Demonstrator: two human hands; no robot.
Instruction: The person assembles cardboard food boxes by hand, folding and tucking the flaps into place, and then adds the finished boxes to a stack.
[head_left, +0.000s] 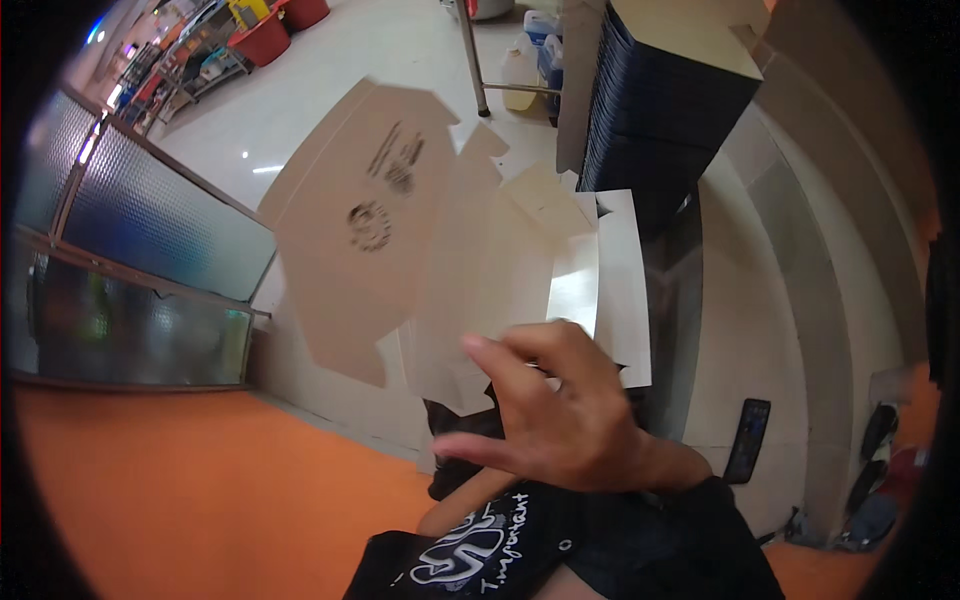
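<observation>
A partly folded cardboard box (480,260) lies in front of me, with a pale inside. Its wide lid panel (330,240), tan with dark printed marks, stretches out to the left. My right hand (570,405) is over the box's near edge, with thumb and forefinger spread apart and nothing seen between them. The other fingers are curled. Below it, my left forearm (468,502) reaches in under the right hand. My left hand itself is hidden, so its fingers cannot be made out. Something black (455,440) shows under the near corner of the box.
A tall stack of dark-edged flat cardboard (650,110) stands beyond the box. Steps (745,270) run along the right, with a black phone (747,440) lying there. Plastic jugs (522,75) stand by a metal leg. A textured glass partition (165,215) is at left.
</observation>
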